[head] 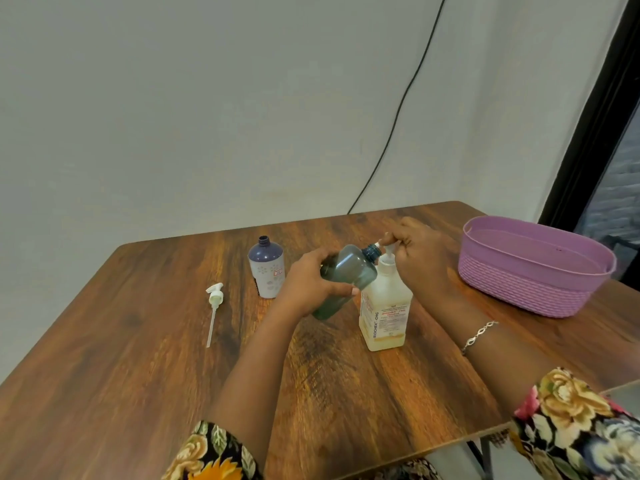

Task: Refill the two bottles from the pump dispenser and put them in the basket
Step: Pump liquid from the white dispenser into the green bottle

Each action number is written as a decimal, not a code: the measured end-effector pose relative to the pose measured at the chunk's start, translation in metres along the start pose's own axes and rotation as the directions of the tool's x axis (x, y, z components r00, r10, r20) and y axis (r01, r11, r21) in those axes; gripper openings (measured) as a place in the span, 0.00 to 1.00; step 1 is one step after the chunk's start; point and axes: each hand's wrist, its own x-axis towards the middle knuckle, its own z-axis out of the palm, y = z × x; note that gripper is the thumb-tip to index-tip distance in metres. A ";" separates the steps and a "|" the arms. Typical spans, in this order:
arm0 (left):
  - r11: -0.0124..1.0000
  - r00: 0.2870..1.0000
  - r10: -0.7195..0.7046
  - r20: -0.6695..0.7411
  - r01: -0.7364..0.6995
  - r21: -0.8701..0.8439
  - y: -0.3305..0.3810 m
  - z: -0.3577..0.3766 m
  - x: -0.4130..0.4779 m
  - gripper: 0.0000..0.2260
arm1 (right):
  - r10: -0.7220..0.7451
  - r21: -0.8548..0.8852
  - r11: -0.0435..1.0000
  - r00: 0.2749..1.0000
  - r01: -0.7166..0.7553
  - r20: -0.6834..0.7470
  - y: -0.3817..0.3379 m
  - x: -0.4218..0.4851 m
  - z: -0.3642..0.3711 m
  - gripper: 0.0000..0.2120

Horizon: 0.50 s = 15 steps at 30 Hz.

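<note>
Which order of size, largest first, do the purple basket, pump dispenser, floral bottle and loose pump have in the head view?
1. purple basket
2. pump dispenser
3. floral bottle, though it stands farther back, so its true size is unsure
4. loose pump, long but thin

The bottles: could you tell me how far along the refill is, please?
Done: both bottles are uncapped. In hand: the left hand tilts the green bottle to the dispenser spout; the right hand holds its pump. Left: the purple bottle on the table, then both into the basket.
</note>
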 end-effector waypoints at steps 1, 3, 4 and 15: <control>1.000 1.000 -0.001 0.002 0.001 0.001 0.000 0.001 0.000 0.31 | -0.006 -0.012 1.000 1.000 0.006 -0.012 0.001 -0.002 0.002 0.12; 1.000 1.000 -0.003 0.007 0.003 0.005 -0.002 0.003 0.003 0.31 | -0.008 -0.028 1.000 1.000 0.007 -0.018 0.002 -0.005 0.006 0.11; 1.000 1.000 -0.006 0.009 0.005 0.010 -0.003 0.005 0.005 0.31 | -0.009 -0.028 1.000 1.000 0.009 -0.014 0.003 -0.006 0.007 0.11; 1.000 1.000 0.006 -0.002 -0.006 -0.005 0.001 0.002 0.004 0.31 | 0.054 0.025 0.998 0.997 -0.055 0.052 0.001 0.006 -0.007 0.10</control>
